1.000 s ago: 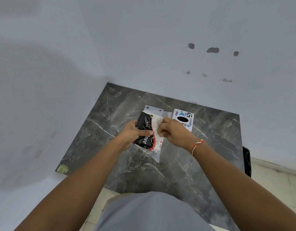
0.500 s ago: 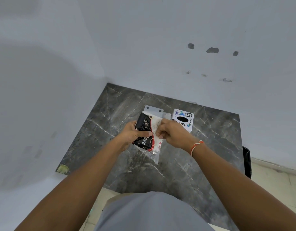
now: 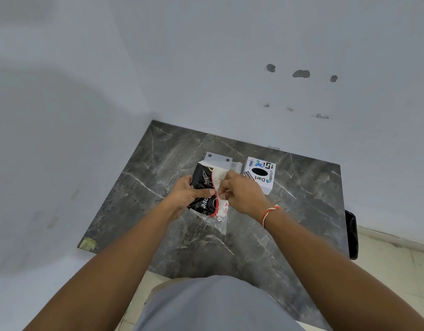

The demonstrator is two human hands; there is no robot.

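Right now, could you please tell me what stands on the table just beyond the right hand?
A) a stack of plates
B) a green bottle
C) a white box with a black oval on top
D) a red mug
C: a white box with a black oval on top and printed stickers stands on the dark marble table, just past the right hand.

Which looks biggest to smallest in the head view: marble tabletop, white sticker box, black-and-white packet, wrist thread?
1. marble tabletop
2. black-and-white packet, then white sticker box: close, and the packet is held nearer the camera, so unsure
3. wrist thread
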